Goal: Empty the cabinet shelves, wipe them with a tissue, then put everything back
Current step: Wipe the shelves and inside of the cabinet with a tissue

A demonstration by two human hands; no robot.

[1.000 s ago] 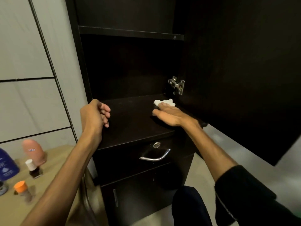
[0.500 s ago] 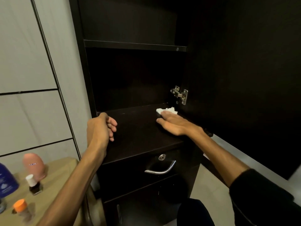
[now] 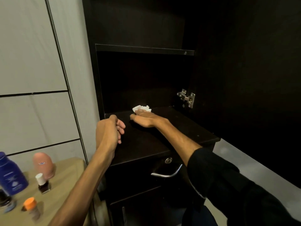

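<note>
left forearm [image 3: 84, 173] bare to the frame edge; right arm wears a black sleeve [image 3: 228, 185] pushed up, pale stitching at its cuff

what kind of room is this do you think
Probably a bedroom or dressing corner at home: a dark cabinet with a locking drawer, and toiletry bottles, a blue lotion bottle and nail polish, on a side table.

Tan table [image 3: 65, 181] at left; grey panelled wall [image 3: 32, 66] behind; grey floor [image 3: 244, 160] at right.
</note>
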